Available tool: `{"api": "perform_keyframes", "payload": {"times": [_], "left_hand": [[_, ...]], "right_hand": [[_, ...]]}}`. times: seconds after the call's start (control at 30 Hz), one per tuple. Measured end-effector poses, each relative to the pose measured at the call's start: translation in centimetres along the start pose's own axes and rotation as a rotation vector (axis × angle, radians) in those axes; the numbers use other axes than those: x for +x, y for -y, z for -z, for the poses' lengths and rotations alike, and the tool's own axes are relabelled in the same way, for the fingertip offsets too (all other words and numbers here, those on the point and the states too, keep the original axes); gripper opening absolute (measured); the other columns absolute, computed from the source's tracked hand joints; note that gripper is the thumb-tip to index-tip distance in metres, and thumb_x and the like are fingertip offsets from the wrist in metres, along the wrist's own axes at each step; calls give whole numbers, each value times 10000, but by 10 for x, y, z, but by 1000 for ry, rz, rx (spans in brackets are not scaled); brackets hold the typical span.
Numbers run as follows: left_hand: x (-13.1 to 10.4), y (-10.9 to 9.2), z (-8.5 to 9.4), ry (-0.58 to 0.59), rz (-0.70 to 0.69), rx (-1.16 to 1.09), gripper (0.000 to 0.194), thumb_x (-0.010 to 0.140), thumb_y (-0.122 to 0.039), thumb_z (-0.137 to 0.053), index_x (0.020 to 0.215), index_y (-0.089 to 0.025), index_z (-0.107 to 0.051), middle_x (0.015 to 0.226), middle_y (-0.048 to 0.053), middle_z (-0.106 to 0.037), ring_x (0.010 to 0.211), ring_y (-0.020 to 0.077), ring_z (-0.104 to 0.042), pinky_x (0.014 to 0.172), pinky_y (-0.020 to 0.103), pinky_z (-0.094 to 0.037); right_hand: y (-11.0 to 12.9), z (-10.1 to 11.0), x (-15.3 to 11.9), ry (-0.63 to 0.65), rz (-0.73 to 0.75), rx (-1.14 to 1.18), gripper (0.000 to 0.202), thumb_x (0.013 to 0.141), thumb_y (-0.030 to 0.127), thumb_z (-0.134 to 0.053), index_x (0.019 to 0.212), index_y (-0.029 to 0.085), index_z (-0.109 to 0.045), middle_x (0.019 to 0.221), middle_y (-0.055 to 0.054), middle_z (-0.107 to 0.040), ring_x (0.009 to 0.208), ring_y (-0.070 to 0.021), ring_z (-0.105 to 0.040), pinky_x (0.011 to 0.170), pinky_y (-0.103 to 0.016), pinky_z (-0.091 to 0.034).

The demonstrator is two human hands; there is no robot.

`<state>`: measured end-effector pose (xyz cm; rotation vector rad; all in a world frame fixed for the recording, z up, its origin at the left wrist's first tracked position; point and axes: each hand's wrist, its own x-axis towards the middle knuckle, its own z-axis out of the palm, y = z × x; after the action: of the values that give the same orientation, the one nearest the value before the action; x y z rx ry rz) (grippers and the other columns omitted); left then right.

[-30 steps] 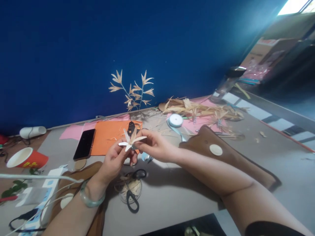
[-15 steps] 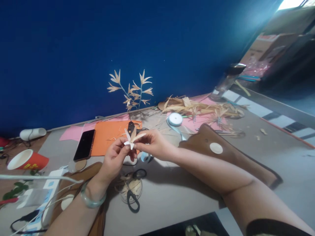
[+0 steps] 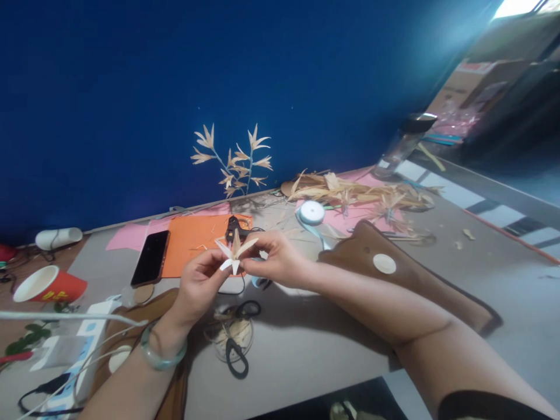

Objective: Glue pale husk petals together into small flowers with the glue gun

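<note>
Above the table (image 3: pixel 297 344), just beside the near edge of the orange sheet (image 3: pixel 179 256): pale flower (image 3: pixel 235 252), pinched low on its left by the left hand (image 3: pixel 196 286) and on its right by the right hand (image 3: pixel 280 259). Probably very light, dry and rather stiff, easy to crack at thin petal tips; best to take hold at the base, with soft pressure. Compared with half a second ago, slightly lower and turned a little, with petals more fanned out. Behind, also more of the black tool (image 3: pixel 234 226) visible.
</note>
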<state>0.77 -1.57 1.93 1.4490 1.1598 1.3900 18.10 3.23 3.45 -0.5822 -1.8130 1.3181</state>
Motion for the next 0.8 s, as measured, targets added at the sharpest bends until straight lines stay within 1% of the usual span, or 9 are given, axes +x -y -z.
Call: {"api": "perform_keyframes", "payload": {"times": [0.17, 0.3, 0.4, 0.5, 0.57, 0.63, 0.8], "left_hand": [[-3, 3, 3, 50, 27, -14, 187, 788, -317, -694, 794, -147, -616, 684, 43, -706, 617, 149, -676, 585, 229, -529], [-7, 6, 3, 23, -15, 46, 167, 809, -310, -669, 812, -158, -602, 705, 33, -698, 615, 137, -670, 574, 215, -522], [-10, 9, 2, -37, -56, 155, 155, 808, -305, -661, 830, -163, -602, 719, 28, -684, 622, 137, -662, 535, 199, -502], [-14, 13, 4, -95, -151, 303, 155, 792, -292, -668, 862, -164, -616, 754, 32, -674, 653, 145, -655, 547, 204, -496], [-16, 16, 6, -101, -234, 391, 138, 795, -274, -656, 873, -168, -617, 769, 30, -672, 656, 140, -645, 600, 218, -504], [-18, 18, 8, -91, -287, 454, 114, 808, -255, -635, 883, -172, -612, 782, 29, -672, 659, 136, -638, 642, 228, -503], [-21, 19, 7, -110, -344, 517, 90, 811, -253, -619, 865, -181, -618, 777, 29, -662, 682, 152, -626, 660, 241, -490]], "right_hand": [[5, 3, 1, 49, 130, -74, 147, 827, 241, -643, 751, 126, -695, 720, -43, -681, 683, -120, -617, 630, -234, -481], [8, 4, 1, 77, 144, -49, 142, 840, 211, -630, 746, 120, -685, 747, -54, -689, 716, -130, -628, 663, -248, -493], [8, 1, 0, 35, 161, -58, 144, 830, 202, -640, 713, 124, -670, 774, -60, -699, 731, -134, -643, 677, -250, -506], [8, -2, -2, -1, 197, -94, 153, 831, 216, -645, 708, 127, -664, 796, -70, -710, 749, -145, -661, 692, -256, -517], [7, -4, -3, -23, 229, -120, 140, 833, 215, -642, 724, 130, -666, 798, -77, -714, 760, -156, -668, 701, -267, -522], [5, -6, -4, -54, 277, -157, 124, 834, 198, -634, 731, 138, -665, 794, -79, -714, 759, -158, -667, 702, -272, -523], [-1, -10, -8, -104, 435, -276, 93, 828, 138, -605, 748, 154, -649, 802, -76, -708, 756, -153, -656, 699, -268, -519]]}}
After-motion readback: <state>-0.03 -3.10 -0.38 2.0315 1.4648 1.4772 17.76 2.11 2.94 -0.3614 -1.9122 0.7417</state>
